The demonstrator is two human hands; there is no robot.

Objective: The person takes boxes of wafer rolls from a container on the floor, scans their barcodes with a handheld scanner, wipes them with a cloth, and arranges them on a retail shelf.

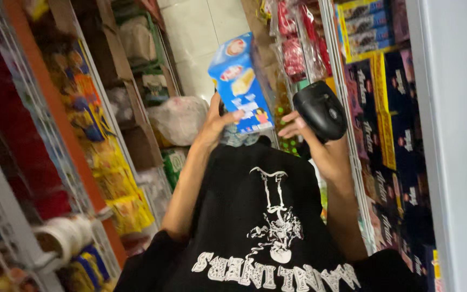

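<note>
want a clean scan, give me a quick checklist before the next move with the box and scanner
1. Left hand has a grip on the blue box: ok.
2. Right hand has a grip on the black scanner: ok.
3. Scanner and box apart, not touching: ok.
4. Scanner window facing the box: cannot tell.
5. Barcode side of box turned toward scanner: cannot tell.

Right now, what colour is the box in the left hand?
Blue cardboard box, with red and yellow pictures; the head view shows it.

Blue snack box held upright, tilted; black handheld scanner just beside it, raised
</note>
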